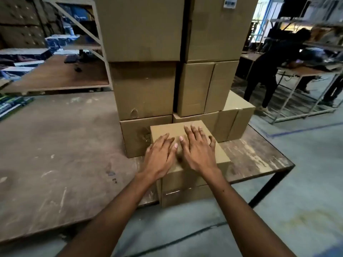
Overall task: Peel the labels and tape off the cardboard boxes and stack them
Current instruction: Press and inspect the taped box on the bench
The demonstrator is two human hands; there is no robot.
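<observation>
A small cardboard box (172,130) stands at the near edge of the worn wooden table (61,138), partly over the edge. My left hand (160,156) lies flat on its top, fingers straight. Beside it my right hand (198,149) also rests flat on the top with fingers spread. Behind the box rises a stack of larger cardboard boxes (144,89) in two columns. A white label (230,1) shows on the top right box. Clear tape (171,191) glints on the small box's front face.
A metal shelf rack (74,25) with a wooden board stands at the back left, blue packages around it. At the right a person (269,67) in dark clothes leans over another table (306,71). Grey floor lies below and to the right.
</observation>
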